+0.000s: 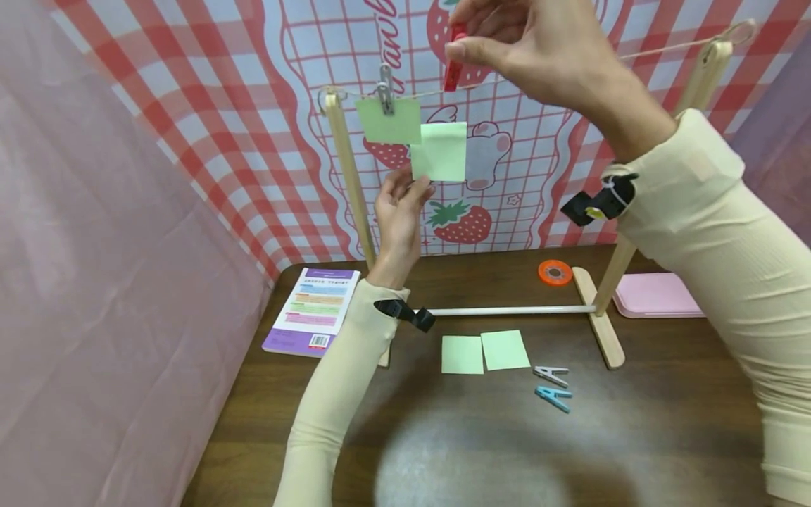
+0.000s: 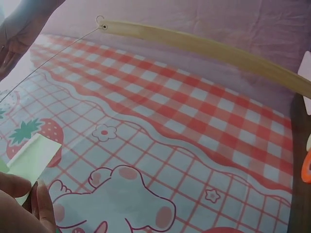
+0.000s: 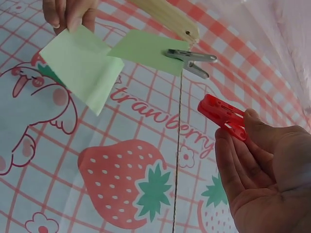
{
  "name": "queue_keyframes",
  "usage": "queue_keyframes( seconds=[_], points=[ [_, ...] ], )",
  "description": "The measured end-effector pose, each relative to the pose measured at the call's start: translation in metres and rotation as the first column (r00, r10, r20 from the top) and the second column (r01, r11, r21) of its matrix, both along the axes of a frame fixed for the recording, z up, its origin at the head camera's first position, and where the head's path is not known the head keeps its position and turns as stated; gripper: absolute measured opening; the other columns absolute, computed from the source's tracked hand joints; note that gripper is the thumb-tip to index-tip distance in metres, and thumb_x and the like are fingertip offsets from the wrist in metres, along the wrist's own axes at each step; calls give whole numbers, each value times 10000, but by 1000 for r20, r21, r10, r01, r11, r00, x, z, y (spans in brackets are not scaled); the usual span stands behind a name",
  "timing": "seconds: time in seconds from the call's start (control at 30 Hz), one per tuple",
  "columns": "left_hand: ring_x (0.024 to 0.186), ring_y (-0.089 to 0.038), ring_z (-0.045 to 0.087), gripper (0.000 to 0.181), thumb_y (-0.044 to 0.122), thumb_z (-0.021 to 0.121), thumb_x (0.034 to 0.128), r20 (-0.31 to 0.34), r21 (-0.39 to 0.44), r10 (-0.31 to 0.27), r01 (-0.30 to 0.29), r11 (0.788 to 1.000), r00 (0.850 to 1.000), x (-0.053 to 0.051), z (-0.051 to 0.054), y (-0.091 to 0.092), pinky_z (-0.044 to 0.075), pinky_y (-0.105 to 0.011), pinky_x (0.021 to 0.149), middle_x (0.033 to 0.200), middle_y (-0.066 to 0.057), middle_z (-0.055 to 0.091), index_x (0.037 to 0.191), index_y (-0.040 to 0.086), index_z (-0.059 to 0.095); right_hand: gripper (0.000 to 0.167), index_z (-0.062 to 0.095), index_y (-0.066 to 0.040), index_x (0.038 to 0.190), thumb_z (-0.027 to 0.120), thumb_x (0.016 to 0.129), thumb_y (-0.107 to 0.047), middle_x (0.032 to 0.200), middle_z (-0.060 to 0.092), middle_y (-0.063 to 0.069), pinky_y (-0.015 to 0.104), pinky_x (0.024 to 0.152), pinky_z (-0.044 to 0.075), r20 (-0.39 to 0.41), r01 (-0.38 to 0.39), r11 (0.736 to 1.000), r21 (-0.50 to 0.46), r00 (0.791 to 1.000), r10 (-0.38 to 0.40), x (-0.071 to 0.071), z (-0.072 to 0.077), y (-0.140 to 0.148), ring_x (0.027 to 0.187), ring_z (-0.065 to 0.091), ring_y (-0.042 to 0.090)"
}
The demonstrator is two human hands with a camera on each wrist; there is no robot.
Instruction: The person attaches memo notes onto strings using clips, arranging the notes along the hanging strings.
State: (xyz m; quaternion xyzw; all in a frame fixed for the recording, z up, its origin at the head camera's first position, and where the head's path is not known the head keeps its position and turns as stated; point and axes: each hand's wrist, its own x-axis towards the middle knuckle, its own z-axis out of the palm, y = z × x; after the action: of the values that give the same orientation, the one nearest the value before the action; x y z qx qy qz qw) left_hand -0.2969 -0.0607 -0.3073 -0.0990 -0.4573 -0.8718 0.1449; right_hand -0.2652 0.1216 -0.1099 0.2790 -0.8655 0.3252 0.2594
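In the head view my left hand [image 1: 400, 211] pinches a pale green sticky note [image 1: 443, 155] by its lower edge, just under the string. Another green note [image 1: 386, 121] hangs on the string [image 1: 488, 84] at the left, held by a grey clothespin [image 1: 385, 91]. My right hand [image 1: 538, 56] pinches a red clothespin [image 1: 453, 60] between thumb and fingers, close to the string. The right wrist view shows this red clothespin [image 3: 223, 115] apart from the string and from the held note [image 3: 85, 68].
Two wooden posts [image 1: 350, 169] carry the string, joined low by a white rod [image 1: 513, 310]. On the brown table lie two green notes [image 1: 462, 355], a grey clothespin [image 1: 551, 374], a blue clothespin [image 1: 554, 398], a purple-white book [image 1: 313, 310], an orange disc [image 1: 555, 272] and a pink case [image 1: 659, 294].
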Motion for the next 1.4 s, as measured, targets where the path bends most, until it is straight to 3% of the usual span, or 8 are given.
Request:
queue_keyframes(
  seconds=[0.17,0.3,0.4,0.57,0.8,0.9,1.4],
  points=[
    [1003,-138,657,278,-89,641,960,-5,17,-9,9,1000,1000,-1,6,0,611,-240,887,1134,-17,663,1160,102,609,336,698,-131,1288,686,1010,-321,1235,737,20,174,1015,557,32,11,1000,-14,999,-10,-4,4,-2,995,645,-14],
    [993,-143,655,315,-117,632,948,-28,50,-32,33,998,999,-2,9,1,611,-259,874,1138,-17,661,1174,101,606,313,710,-139,1254,688,1007,-328,1124,721,-110,169,966,557,71,7,1000,-18,997,-6,-7,7,-5,986,646,0],
    [959,-140,646,335,-139,632,935,-36,76,-45,47,996,998,-1,11,2,616,-269,861,1122,-14,652,1171,98,609,271,731,-148,1204,687,1006,-329,1087,720,-129,156,905,545,70,10,1000,-3,997,-10,-9,7,-6,958,643,-1],
    [886,-125,629,343,-150,633,927,-31,79,-49,51,996,998,0,13,5,626,-263,836,1117,-9,616,1148,110,599,211,752,-163,1134,708,996,-317,1115,752,-42,154,860,532,61,22,1000,6,998,-23,-14,5,-10,922,635,-8],
    [867,-119,643,337,-166,615,927,-44,78,-69,73,994,997,2,16,8,619,-270,839,1083,3,606,1087,129,585,265,752,-86,1161,714,996,-291,951,677,-193,140,800,498,90,20,1000,8,996,-21,-21,-1,-14,851,614,-42],
    [899,-126,641,327,-160,615,930,-67,73,-83,88,993,994,2,18,9,616,-264,841,1060,3,627,1081,130,604,257,757,-65,1145,719,995,-270,930,680,-189,126,771,495,77,13,1000,17,997,-15,-23,-2,-15,823,616,-52],
    [996,-151,648,402,-164,568,952,-134,109,-137,152,982,981,5,24,7,600,-245,832,1156,-26,679,1296,42,585,258,759,-55,1126,723,992,-272,897,657,-215,158,770,520,66,-32,999,6,997,32,-26,-3,-19,837,642,-12]
  ],
)
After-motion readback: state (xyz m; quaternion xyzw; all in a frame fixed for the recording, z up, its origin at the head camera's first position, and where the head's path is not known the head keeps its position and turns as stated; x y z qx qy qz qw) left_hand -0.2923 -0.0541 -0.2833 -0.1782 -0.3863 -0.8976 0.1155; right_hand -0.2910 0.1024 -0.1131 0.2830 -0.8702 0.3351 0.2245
